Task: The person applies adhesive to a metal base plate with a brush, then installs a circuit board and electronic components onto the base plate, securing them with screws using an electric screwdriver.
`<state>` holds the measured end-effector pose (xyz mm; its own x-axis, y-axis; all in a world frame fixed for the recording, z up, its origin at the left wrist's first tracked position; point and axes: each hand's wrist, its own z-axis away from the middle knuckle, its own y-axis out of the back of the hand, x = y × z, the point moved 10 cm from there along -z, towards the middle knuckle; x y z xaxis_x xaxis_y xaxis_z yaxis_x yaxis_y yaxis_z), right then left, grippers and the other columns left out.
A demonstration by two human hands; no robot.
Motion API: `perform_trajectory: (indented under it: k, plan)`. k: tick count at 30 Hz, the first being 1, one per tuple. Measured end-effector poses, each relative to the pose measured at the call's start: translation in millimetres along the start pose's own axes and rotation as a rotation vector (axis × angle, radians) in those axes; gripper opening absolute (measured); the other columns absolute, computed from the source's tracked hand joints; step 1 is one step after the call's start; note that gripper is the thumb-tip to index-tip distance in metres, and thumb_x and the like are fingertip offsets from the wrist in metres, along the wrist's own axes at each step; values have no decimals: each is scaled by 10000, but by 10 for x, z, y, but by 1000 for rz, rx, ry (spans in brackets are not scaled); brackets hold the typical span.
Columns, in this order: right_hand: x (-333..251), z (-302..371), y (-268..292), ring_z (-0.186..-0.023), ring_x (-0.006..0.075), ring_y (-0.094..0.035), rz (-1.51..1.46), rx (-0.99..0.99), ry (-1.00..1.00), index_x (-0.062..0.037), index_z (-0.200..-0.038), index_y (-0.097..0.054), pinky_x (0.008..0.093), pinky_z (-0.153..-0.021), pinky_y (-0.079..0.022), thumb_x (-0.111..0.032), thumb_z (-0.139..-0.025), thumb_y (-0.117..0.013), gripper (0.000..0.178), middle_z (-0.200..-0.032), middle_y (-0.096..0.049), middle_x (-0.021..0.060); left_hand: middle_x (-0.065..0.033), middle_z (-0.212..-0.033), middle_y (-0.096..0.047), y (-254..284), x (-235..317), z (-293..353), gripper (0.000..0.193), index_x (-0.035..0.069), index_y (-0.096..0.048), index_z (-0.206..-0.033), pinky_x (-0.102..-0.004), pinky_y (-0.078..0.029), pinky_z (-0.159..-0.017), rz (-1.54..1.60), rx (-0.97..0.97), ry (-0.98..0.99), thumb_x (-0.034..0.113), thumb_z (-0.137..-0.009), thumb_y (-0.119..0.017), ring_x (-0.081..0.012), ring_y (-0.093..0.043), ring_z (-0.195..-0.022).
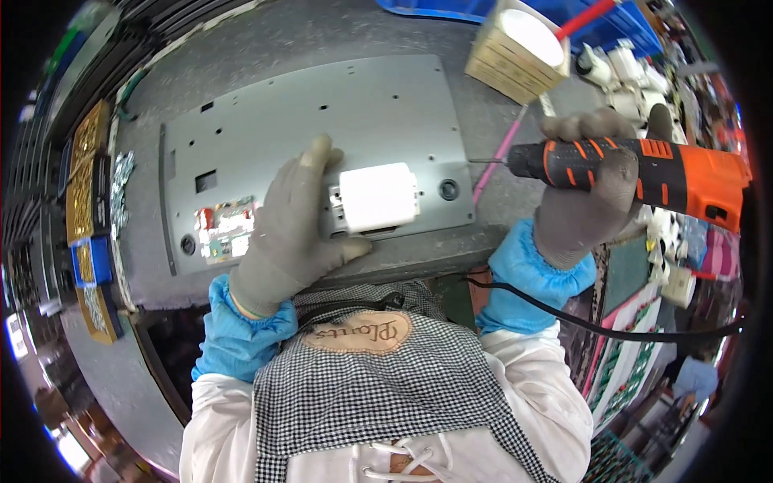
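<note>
A grey metal panel (pixel 274 121) with holes lies on the bench in front of me. My left hand (pixel 294 221), in a grey glove, rests over its near part with fingers and thumb spread. Close to those fingers sits a white blocky part (pixel 378 196) with metal ends; whether the hand touches it I cannot tell. Left of this hand a circuit board (pixel 228 232) with a red component is on the panel. In my right hand (pixel 592 189), also gloved, is an orange and black power screwdriver (pixel 660 169), its thin bit pointing left by the panel's right edge.
A wooden box (pixel 507 68) with a white round container stands at the back right, before a blue tray (pixel 435 10). White parts (pixel 624 68) are heaped at right. Small bins (pixel 91 262) of hardware line the left edge. A black cable (pixel 596 326) crosses near my right sleeve.
</note>
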<state>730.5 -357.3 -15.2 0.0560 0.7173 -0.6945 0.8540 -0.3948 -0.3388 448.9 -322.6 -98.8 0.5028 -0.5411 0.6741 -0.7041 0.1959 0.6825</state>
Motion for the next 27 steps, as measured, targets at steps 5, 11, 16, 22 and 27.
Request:
perform_trajectory:
  k: [5, 11, 16, 22, 27]
  plan:
    - [171, 11, -119, -727, 235, -701, 173, -44, -80, 72, -1538, -239, 411, -703, -632, -134, -867, -648, 812, -960, -666, 144, -186, -1251, -643, -39, -100, 58, 1143, 13, -334, -1530, -443, -522, -1021, 8, -4, 2, 77, -564, -940, -369, -609, -1200]
    - [210, -1, -230, -738, 225, -696, 222, -46, -98, 62, -1553, -217, 404, -701, -620, -146, -842, -667, 867, -943, -652, 127, -169, -1207, -673, -43, -207, 26, 978, 29, -438, -1466, -457, -505, -1029, -25, -37, 52, 99, -616, -917, -375, -593, -1218]
    - [386, 61, -115, -837, 185, -648, 315, 42, -261, 61, -1380, -505, 357, -712, -572, -274, -881, -702, 633, -990, -640, 122, -202, -1320, -596, 83, -248, 237, 930, 9, -432, -1467, -459, -498, -1045, -38, 35, -28, 68, -660, -892, -395, -577, -1236]
    - [313, -6, -163, -814, 175, -588, 284, -165, -188, 16, -1088, -622, 310, -731, -487, -258, -905, -707, 340, -885, -606, 86, -194, -1429, -547, 672, 10, 360, 929, 26, -399, -1516, -490, -408, -1134, -18, 118, -112, 181, -730, -869, -414, -487, -1371]
    - [353, 27, -348, -816, 184, -558, 308, -232, -245, 15, -1074, -593, 343, -771, -497, -229, -917, -669, 301, -881, -556, 79, -198, -1355, -612, 2368, -738, 1175, 827, 2, -463, -1482, -397, -501, -1042, -106, 436, 345, 216, -788, -859, -310, -609, -1258]
